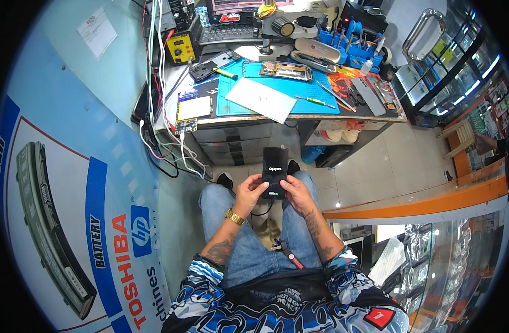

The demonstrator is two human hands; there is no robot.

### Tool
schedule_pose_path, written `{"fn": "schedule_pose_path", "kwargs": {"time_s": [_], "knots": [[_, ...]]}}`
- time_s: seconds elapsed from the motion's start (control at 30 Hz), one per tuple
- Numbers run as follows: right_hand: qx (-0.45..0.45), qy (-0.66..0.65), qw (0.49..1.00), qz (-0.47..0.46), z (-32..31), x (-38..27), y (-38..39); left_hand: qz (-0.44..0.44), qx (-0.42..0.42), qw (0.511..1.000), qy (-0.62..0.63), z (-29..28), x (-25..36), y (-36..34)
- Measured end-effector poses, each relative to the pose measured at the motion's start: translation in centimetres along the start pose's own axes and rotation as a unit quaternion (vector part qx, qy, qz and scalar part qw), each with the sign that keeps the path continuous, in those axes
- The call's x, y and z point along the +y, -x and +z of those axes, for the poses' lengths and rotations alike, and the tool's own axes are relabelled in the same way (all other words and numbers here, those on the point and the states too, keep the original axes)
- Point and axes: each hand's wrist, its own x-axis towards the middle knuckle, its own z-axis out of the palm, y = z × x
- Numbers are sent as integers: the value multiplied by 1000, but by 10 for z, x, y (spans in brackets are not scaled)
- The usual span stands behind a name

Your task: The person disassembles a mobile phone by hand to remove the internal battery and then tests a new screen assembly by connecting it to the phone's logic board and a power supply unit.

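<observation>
At the far left, a yellow-faced bench unit (181, 49) stood on the worktop (321, 117), with a small circuit board (186, 126) near its front edge. The left forearm (222, 240) came up from below, slanting inward over the thigh, a gold watch (235, 217) around its wrist. The left hand (251, 190) was partly closed on the lower left edge of a black phone (274, 173), its thumb lying on the front and its fingers bent toward the back, their tips hidden. A white sheet (260, 99) lay across a blue mat (229, 86) beyond. The phone itself was held in front of the worktop, above the gap between the knees, its lit screen toward the wearer. An opened device (286, 71) lay farther back on the mat. The right hand (296, 191) nearly mirrored the left, partly closed on the phone's lower right edge, thumb forward, the other fingertips behind and out of sight. The tattooed right forearm (319, 233) sloped inward from the lower right. A green-handled tool (315, 101) lay on the mat's right part.
</observation>
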Motion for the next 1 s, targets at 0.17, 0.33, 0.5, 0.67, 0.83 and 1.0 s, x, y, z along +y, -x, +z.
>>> {"fn": "schedule_pose_path", "kwargs": {"time_s": [0.17, 0.33, 0.5, 0.67, 0.83, 1.0], "knots": [[2, 6, 1000, 14, 5, -4, -1, -17, 4, 999, -38, -11, -3, -4], [-2, -1, 1000, 24, 6, -5, -2, -24, -7, 999, -45, -12, 1, -2], [-23, -3, 999, 26, -1, -1, -2, -20, -15, 998, -66, -14, -6, -3], [-16, 13, 999, 36, 4, -8, -2, -27, -23, 998, -47, -15, -1, -2], [-7, 0, 999, 46, 3, -6, -2, -37, -27, 999, -29, -13, -1, -4], [-13, -7, 999, 50, 6, -8, -1, -47, -21, 998, -24, -11, 4, -2]]}}
